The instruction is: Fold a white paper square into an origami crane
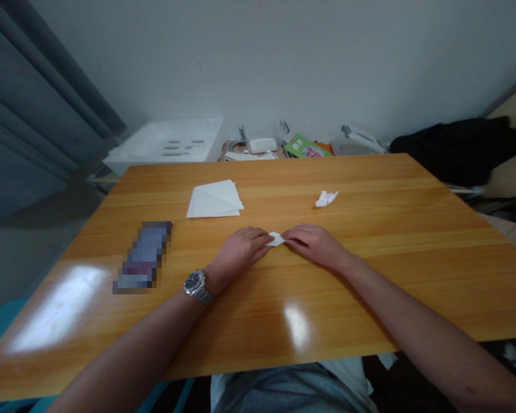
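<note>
Between my two hands, low over the middle of the table, is a small folded piece of white paper (277, 239). My left hand (244, 248), with a metal watch (196, 283) on its wrist, pinches the paper's left end. The right end is gripped by the fingertips of my right hand (312, 244). Fingers cover parts of the paper, so its full shape is hidden. Farther back on the right sits a folded white paper figure (326, 199). A small stack of white paper sheets (215, 199) lies beyond my left hand.
A blurred-out phone-like object (144, 255) rests on the left of the wooden table (279, 315). Behind the table's far edge are a white plastic tray (167, 140), a green booklet (305, 147) and assorted parts. Black cloth (451, 152) lies at the right.
</note>
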Demonstrator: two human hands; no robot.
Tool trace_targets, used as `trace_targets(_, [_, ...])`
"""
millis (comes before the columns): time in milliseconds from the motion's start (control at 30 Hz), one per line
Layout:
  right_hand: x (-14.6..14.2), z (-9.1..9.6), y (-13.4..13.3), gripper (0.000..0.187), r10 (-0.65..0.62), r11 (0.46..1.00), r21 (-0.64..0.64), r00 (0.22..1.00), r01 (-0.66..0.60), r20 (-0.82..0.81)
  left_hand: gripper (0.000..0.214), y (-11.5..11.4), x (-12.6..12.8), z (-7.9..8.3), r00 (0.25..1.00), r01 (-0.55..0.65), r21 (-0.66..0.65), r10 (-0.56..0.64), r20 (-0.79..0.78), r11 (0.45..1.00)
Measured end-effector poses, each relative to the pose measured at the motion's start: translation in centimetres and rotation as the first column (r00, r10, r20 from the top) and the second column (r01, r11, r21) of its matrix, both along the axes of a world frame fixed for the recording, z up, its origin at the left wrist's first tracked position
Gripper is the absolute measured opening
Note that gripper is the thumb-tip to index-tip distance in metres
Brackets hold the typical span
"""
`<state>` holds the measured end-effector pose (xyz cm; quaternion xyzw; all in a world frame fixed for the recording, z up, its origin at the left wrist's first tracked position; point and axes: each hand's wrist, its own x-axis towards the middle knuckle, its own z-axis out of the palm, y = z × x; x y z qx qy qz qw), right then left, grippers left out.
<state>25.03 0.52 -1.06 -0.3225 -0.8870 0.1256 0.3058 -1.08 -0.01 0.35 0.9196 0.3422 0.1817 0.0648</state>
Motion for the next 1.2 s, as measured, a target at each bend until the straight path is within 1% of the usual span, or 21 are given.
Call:
trace_targets(200, [-0.2,0.4,-0.3,0.019,-0.007,0.999,-0.051,1.000,0.007,0.003,0.024,0.1,0.1,-0.2,0.999,-0.038,-0.018,0.039,0.028,0.999])
trace_targets(367, [-0.4,0.6,-0.4,0.017,0.000,0.995,-0.098,1.000,0.000,0.001,0.024,0.1,0.2,0.0,0.997,-0.058,-0.009,0.058,0.047,0.998])
trace_targets(533, [-0.8,0.9,-0.8,0.017,-0.086,0.989,-0.127,0.995,0.079,-0.049,0.022,-0.1,0.4,0.4,0.991,-0.086,-0.026,0.088,0.100,0.996])
trace_targets(700, [-1.2,1.4,-1.1,0.016,-0.165,0.965,-0.225,0.978,0.134,-0.127,0.024,-0.3,0.6,0.8,0.981,-0.090,-0.039,0.095,0.170,0.995])
trace_targets(833, [-1.2,1.1,-1.0,0.015,-0.252,0.929,-0.314,0.956,0.196,-0.151,0.025,-0.3,0.5,1.0,0.968,-0.102,0.022,0.095,0.233,0.994])
trace_targets(900, [-1.1,0.9,-0.8,0.014,-0.282,0.916,-0.332,0.950,0.225,-0.133,0.025,-0.3,0.4,1.1,0.967,-0.107,0.065,0.089,0.238,0.992])
trace_targets(967, [-1.0,0.6,-0.6,0.012,-0.296,0.914,-0.319,0.949,0.249,-0.106,0.023,-0.2,0.3,1.0,0.977,-0.079,0.090,0.059,0.207,0.993])
trace_targets(1033, [-0.9,0.4,-0.4,0.012,-0.293,0.924,-0.281,0.953,0.260,-0.081,0.021,-0.2,0.2,0.8,0.989,-0.012,0.096,-0.002,0.146,0.995])
trace_targets(1133, [-0.8,0.2,-0.2,0.011,-0.261,0.946,-0.212,0.964,0.244,-0.053,0.021,-0.1,0.1,0.3,0.995,0.083,0.093,-0.089,0.054,0.992])
trace_targets(1200, [-0.8,0.1,-0.1,0.011,-0.245,0.955,-0.179,0.969,0.235,-0.033,0.022,-0.1,0.1,0.0,0.994,0.110,0.088,-0.112,0.016,0.990])
